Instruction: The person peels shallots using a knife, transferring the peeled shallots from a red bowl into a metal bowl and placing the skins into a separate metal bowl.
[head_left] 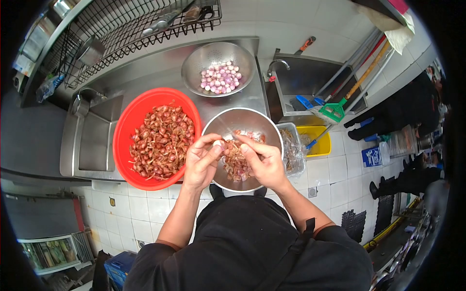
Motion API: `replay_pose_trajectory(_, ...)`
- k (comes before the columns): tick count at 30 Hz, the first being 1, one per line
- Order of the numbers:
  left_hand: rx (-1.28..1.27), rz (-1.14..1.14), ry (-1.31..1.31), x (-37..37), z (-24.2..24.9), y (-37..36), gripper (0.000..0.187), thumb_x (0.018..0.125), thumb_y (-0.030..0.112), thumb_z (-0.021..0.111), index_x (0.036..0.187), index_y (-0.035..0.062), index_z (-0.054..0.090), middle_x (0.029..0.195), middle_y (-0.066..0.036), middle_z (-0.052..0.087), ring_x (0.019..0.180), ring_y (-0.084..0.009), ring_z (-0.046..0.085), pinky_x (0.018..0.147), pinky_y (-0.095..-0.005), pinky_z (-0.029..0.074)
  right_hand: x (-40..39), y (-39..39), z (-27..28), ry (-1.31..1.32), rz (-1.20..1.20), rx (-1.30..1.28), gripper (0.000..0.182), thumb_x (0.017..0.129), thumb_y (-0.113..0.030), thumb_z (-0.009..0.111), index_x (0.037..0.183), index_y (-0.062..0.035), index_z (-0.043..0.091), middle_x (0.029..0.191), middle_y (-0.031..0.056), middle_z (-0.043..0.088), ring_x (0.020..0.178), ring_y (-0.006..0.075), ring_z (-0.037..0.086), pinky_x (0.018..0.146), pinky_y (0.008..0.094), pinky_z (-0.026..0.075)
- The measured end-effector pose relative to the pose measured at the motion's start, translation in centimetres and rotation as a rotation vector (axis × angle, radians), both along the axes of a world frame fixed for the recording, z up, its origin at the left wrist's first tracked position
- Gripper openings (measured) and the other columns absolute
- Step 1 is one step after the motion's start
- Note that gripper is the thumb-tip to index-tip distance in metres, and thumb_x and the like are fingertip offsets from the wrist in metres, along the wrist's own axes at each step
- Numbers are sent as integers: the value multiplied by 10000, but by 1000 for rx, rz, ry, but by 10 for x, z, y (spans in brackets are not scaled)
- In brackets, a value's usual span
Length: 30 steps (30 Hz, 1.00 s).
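Over a steel bowl [275, 138], my left hand [203, 160] pinches a small shallot [221, 144] between thumb and fingertips. Close beside it, my right hand [266, 161] is closed in a pinch, its fingertips near the shallot; what it grips is too small to make out. Papery brown shallot skins [237, 165] lie in the bowl below both hands. To the left stands a red basin [122, 128] filled with unpeeled shallots [162, 140]. Behind the bowl, a perforated steel colander [194, 58] contains peeled, pink-white shallots [221, 77].
A sink [99, 138] lies at the far left, under a wire rack [126, 36]. On the right are a clear plastic tub [293, 167], a yellow bin [320, 140], a second sink [301, 77] and brooms [335, 111]. People in dark clothing [412, 102] are at the far right.
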State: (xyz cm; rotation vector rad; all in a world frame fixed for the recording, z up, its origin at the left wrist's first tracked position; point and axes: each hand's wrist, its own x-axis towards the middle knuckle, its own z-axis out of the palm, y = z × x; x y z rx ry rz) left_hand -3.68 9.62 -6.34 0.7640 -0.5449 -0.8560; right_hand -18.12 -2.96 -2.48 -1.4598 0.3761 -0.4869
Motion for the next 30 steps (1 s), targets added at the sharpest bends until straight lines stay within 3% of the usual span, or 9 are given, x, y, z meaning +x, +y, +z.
replay_pose_trajectory(9,70,130,-34,-8,5,-2,252,923,-13,627,1169,-14,575,1029,-107,674,999,-223,668,905,-336,545,-4,7,-7,35,136,128,365,981,-88,574,1329,21,570,1200,130,667,1093,131,602,949,259,461)
replay_pose_trajectory(15,11,104,-139,-4,3,1,278,913,-40,635,1183,-20,570,1090,-128,662,1005,-195,663,884,-317,550,5,4,-5,-121,22,-16,340,981,-107,586,1295,23,600,1170,117,684,1038,113,605,921,243,463)
replay_pose_trajectory(17,-25,45,47,-2,7,0,253,954,5,592,1205,-15,569,1158,-163,654,1037,-218,660,871,-330,553,2,-2,-2,-22,-6,67,338,988,-120,582,1295,19,603,1096,84,692,919,77,610,813,220,489)
replay_pose_trajectory(18,-26,47,45,-2,8,-1,253,954,5,592,1205,-15,569,1158,-163,654,1037,-218,660,871,-330,553,-1,-6,-3,38,4,149,329,990,-122,581,1288,14,612,955,32,674,754,30,562,656,192,469)
replay_pose_trajectory(22,18,-6,257,2,6,-1,255,998,65,522,1244,13,566,1211,-182,635,1051,-250,648,854,-352,548,-2,-7,-7,-9,-62,91,322,994,-118,576,1292,-3,617,851,-11,621,654,-11,477,550,172,405)
replay_pose_trajectory(25,72,12,328,9,-8,0,233,992,62,538,1215,12,581,1191,-175,646,1018,-234,653,833,-326,534,1,-10,-35,-58,-224,104,325,1002,-141,555,1285,8,614,859,31,673,688,54,557,609,230,460)
replay_pose_trajectory(27,105,34,340,14,-23,-4,209,985,54,555,1184,5,593,1161,-166,660,994,-213,658,822,-303,523,5,-22,-80,108,-253,-303,340,1003,-178,533,1254,37,612,880,111,706,732,174,629,690,333,493)
replay_pose_trajectory(28,165,161,174,17,-30,-10,201,972,52,582,1166,2,597,1118,-145,668,965,-192,655,812,-298,521,-1,-32,-87,446,-6,-181,357,1000,-236,507,1117,72,646,853,205,689,783,291,655,758,417,481)
replay_pose_trajectory(30,236,415,-147,29,-22,-30,203,935,50,654,1121,-12,601,1013,-89,674,947,-142,643,827,-283,520,-6,-30,-95,488,-28,-240,358,1000,-253,501,1038,72,647,820,219,671,773,298,653,745,425,477)
